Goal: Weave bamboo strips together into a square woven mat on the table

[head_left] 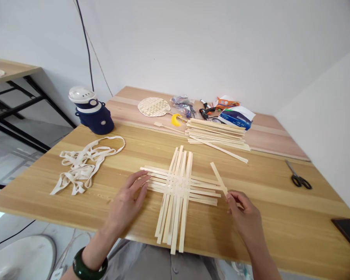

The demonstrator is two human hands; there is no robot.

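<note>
A cross-shaped weave of pale bamboo strips (177, 186) lies flat on the wooden table in front of me. My left hand (132, 192) rests at the weave's left side, fingers spread and touching the ends of the crosswise strips. Pinched between the thumb and fingers of my right hand (243, 212) is a single bamboo strip (218, 175), tilted up beside the right ends of the weave. Behind the weave sits a pile of loose bamboo strips (217, 132), one lying askew in front of it.
A tangled cream ribbon (86, 163) and a dark blue bottle (97, 118) are on the left. A woven round fan (154, 107), yellow crescent (176, 120), glue gun (205, 112) and blue tissue pack (236, 118) stand at the back. Scissors (299, 179) and a phone (348, 231) lie right.
</note>
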